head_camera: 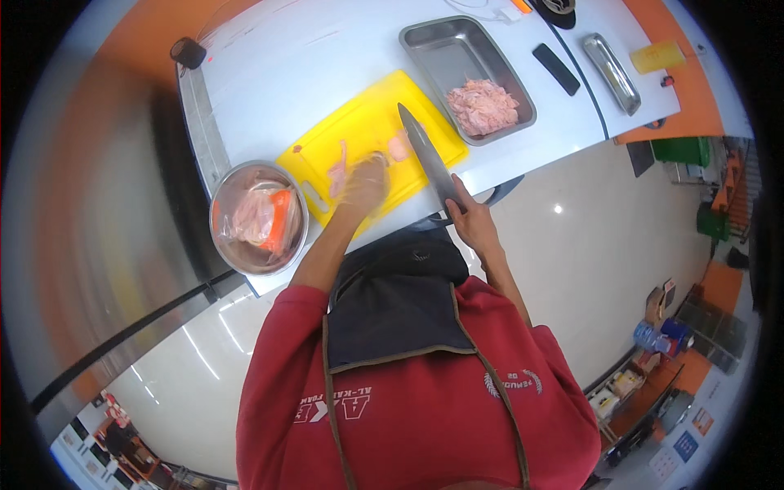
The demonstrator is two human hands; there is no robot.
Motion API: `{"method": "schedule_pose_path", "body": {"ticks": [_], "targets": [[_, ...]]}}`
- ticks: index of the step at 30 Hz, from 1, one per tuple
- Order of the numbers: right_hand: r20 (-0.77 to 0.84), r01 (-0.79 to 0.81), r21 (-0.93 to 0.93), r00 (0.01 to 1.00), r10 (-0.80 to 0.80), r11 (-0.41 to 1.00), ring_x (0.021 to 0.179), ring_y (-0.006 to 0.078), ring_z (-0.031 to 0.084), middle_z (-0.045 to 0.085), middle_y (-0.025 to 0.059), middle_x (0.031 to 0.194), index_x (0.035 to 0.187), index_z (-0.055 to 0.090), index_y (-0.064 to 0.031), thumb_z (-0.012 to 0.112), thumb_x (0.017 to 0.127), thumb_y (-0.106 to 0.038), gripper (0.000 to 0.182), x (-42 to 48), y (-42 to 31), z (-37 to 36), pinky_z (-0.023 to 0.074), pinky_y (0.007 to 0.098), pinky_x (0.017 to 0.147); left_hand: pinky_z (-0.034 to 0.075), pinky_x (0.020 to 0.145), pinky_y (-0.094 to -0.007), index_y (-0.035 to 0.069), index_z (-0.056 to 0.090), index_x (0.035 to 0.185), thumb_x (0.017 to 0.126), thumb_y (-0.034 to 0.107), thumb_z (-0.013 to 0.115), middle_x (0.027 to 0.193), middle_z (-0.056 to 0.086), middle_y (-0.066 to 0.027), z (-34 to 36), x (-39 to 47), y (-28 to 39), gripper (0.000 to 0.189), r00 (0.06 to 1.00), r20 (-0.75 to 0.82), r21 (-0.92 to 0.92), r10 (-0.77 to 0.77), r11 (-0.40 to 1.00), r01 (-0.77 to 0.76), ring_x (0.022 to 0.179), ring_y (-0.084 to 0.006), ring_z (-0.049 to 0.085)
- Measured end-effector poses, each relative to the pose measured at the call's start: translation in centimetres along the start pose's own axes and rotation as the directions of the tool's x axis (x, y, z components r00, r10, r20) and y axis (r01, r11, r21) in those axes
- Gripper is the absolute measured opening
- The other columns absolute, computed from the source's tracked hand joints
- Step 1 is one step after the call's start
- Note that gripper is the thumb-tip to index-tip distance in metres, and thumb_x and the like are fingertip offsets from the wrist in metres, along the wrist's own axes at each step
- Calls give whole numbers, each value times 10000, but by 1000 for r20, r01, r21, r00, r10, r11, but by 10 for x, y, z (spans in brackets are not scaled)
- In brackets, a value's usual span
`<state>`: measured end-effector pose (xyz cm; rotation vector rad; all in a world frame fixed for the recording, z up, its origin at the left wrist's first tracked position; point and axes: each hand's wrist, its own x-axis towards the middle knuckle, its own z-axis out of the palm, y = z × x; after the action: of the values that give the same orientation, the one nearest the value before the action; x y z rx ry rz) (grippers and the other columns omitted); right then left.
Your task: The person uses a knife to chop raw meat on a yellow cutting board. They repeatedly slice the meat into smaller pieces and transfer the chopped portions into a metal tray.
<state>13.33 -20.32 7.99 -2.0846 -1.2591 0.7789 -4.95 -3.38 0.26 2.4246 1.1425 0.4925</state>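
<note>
My right hand (474, 222) grips a large kitchen knife (429, 156), its blade over the right part of a yellow cutting board (373, 113). A pale piece of raw meat (399, 147) lies beside the blade. My left hand (365, 184), in a clear plastic glove and blurred, is over the board's near part; whether its fingers hold anything cannot be told. A strip of raw meat (337, 171) lies just left of it. Cut raw meat (482, 107) is heaped in the near end of a deep metal tray (528, 113). A round metal bowl (215, 236) holds bagged raw meat (252, 217).
Right of the tray lie a black phone (556, 69), a narrow metal tray (612, 75) and a yellow roll (658, 57). A small dark object (188, 53) stands at the table's far left corner. The table's near edge runs close before my body.
</note>
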Motion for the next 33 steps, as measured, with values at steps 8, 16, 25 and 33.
{"method": "schedule_pose_path", "body": {"ticks": [8, 16, 25, 33], "targets": [[59, -122, 56, 991, 119, 991, 921, 479, 611, 643, 298, 949, 1453, 376, -210, 556, 929, -276, 558, -15, 0, -5, 484, 504, 799, 506, 712, -425, 50, 671, 848, 901, 424, 502, 788, 681, -142, -52, 6, 19, 414, 928, 364, 487, -74, 865, -122, 734, -337, 664], [84, -120, 69, 990, 114, 990, 873, 478, 614, 642, 297, 895, 1450, 377, -176, 541, 940, -262, 544, -13, -11, -6, 484, 507, 777, 502, 636, -448, 47, 672, 788, 891, 307, 511, 720, 666, -116, -51, -3, 24, 323, 953, 292, 312, 85, 933, -179, 662, -303, 654], [27, -110, 70, 994, 108, 992, 874, 477, 616, 640, 301, 886, 1439, 403, -197, 552, 935, -276, 531, -16, -7, -6, 489, 504, 778, 496, 614, -414, 32, 686, 724, 862, 286, 541, 654, 660, -135, -54, -1, 18, 323, 964, 267, 273, 16, 958, -91, 618, -295, 648], [-2, -117, 92, 993, 118, 989, 878, 444, 626, 651, 282, 935, 1446, 394, -212, 561, 937, -271, 539, -8, -6, -15, 501, 467, 790, 498, 597, -328, -1, 669, 808, 848, 200, 598, 649, 645, -86, -62, 20, 55, 217, 926, 247, -594, -284, 711, 377, 613, -191, 637]]}}
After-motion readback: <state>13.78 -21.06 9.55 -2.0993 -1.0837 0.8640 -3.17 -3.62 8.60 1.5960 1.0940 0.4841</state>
